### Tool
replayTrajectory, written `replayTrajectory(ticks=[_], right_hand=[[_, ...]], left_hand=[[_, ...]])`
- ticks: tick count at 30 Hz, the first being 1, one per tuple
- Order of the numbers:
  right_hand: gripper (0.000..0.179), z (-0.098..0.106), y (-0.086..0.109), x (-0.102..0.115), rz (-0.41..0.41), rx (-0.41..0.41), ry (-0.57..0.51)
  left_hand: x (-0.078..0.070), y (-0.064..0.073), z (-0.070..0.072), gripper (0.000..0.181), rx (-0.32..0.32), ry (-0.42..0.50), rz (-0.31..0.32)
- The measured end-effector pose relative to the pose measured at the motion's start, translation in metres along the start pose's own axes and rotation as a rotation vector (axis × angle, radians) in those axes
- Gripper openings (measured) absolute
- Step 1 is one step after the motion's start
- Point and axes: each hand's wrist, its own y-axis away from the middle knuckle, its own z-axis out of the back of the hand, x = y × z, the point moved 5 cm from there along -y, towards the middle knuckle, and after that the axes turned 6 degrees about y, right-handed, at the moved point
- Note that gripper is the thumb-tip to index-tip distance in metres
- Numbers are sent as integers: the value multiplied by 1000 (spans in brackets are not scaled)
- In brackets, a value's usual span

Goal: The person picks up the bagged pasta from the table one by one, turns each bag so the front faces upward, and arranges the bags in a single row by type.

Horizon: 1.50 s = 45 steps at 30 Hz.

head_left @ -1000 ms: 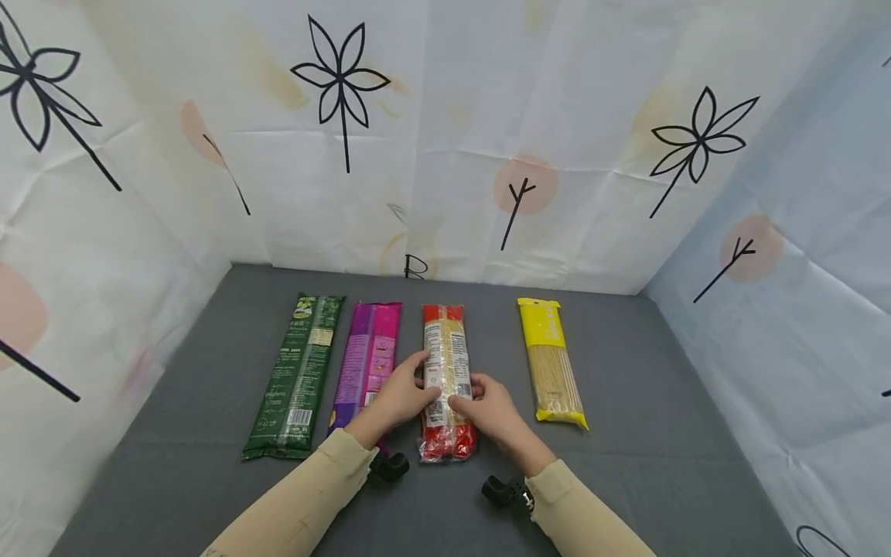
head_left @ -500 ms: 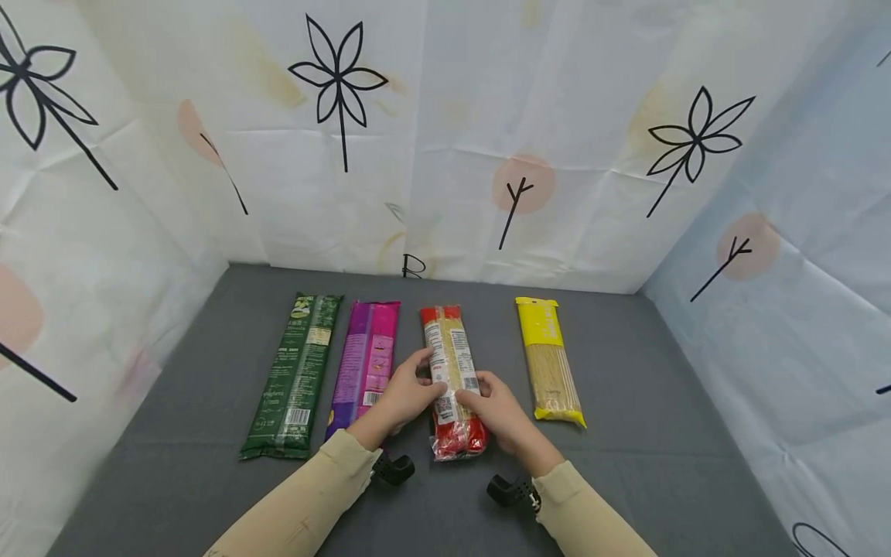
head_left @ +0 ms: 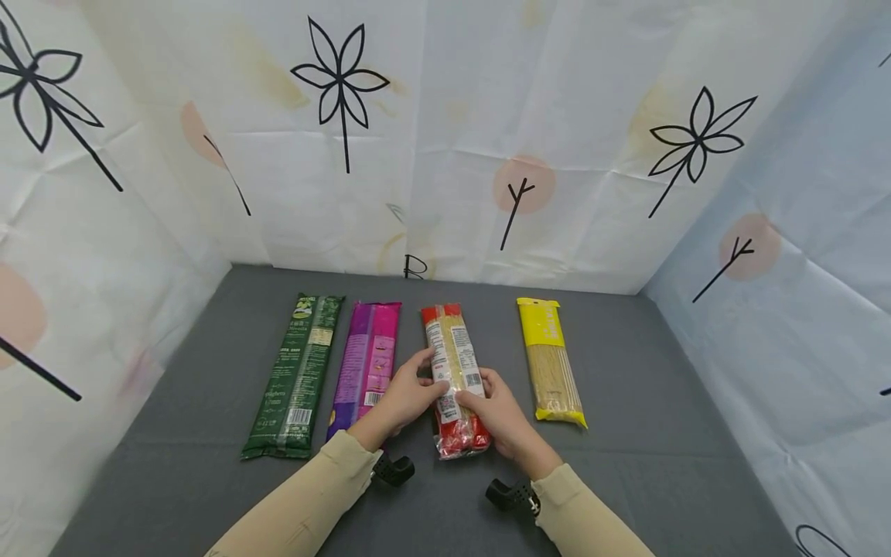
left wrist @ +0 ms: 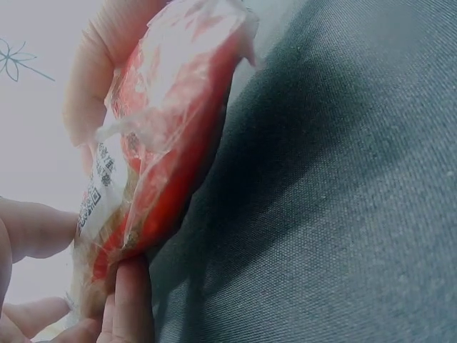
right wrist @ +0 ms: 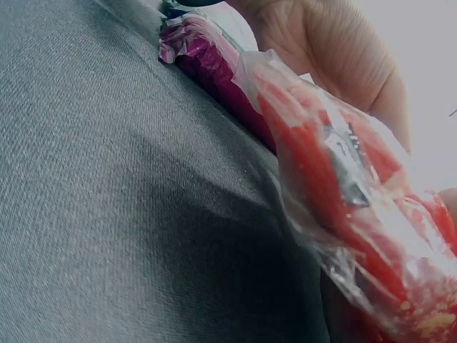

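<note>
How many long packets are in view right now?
4: from left in the head view, the green packet, the purple-pink packet, the red-ended packet held by the left hand and right hand, and the yellow packet, furthest right. No others show.

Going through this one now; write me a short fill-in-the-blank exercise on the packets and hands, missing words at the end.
1. The left hand and right hand grip the held packet, whose two ends are ____.
2. In the head view, the yellow packet lies to the ____ of the held packet.
3. The purple-and-pink packet lies ____ the green packet and the held packet.

Missing words: red; right; between.
</note>
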Motion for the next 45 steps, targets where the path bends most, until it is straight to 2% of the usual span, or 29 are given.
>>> replayTrajectory(ticks=[4,11,14,17,20,25,30,34,36,37,41,43,45], right_hand=[[55,2,1,3,30,0,-11],[54,6,5,13,69,-9,29],[55,7,9,22,84,-11,41],[55,6,17,40,123,-15,83],[57,5,19,49,183,-45,167],[56,6,14,48,267,-110,341],[57,5,18,57,299,-145,502],[58,3,21,66,347,-188,713],[58,1,23,72,409,-216,869],[57,-1,25,74,446,-234,961],[54,-13,32,82,627,-305,1295],[54,-19,35,83,706,-338,1401],[53,-24,38,84,770,-369,1462]], left_hand=[[-3,1,-1,70,6,11,-25],[-10,-1,-2,64,-6,-11,-69],[-17,-2,-2,62,-12,-58,-108],[-24,-1,-2,58,-32,-129,-160],[-32,1,-2,54,-66,-189,-207],[-45,5,-4,50,-101,-241,-215],[-52,7,-7,52,-94,-294,-215],[-54,6,-8,51,-65,-306,-201],[-55,5,-8,48,-30,-219,-180],[-55,5,-9,48,-4,-135,-155],[-52,4,-10,48,74,314,-29],[-52,5,-9,50,89,495,18],[-52,5,-8,52,90,594,39]])
